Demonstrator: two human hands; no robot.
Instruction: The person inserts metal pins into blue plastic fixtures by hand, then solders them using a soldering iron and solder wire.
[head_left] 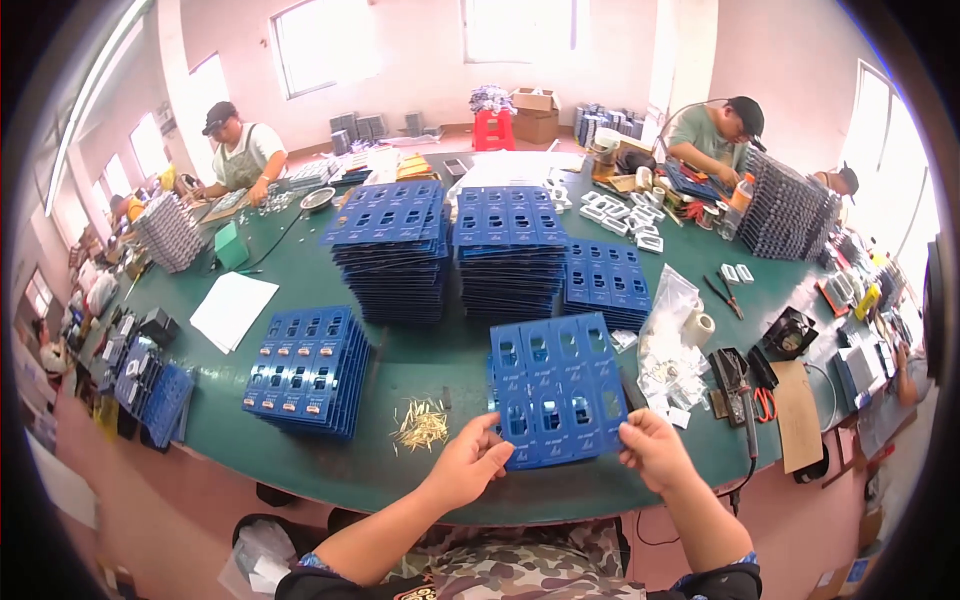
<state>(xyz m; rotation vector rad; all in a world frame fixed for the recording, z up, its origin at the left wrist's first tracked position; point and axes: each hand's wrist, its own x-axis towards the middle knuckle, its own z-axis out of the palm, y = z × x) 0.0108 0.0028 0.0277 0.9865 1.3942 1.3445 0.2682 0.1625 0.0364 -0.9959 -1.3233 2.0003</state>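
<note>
In front of me is a blue circuit board panel (556, 395) with two rows of rectangular cutouts. My left hand (468, 462) pinches its lower left corner between thumb and fingers. On the opposite edge, the fingers of my right hand (655, 450) are closed on the lower right corner. Whether more panels lie under this one I cannot tell. A small heap of thin gold-coloured pins (421, 425) lies left of the panel. Further left, a stack of blue panels (305, 365) carries small parts along its cutouts.
Tall stacks of blue panels (388, 250) (510, 250) and a lower one (606, 280) rise beyond my hands. To the right are a plastic bag (668, 345), a soldering iron holder (735, 385), red-handled scissors (765, 403) and pliers (724, 295). Two people work across the green table (400, 365).
</note>
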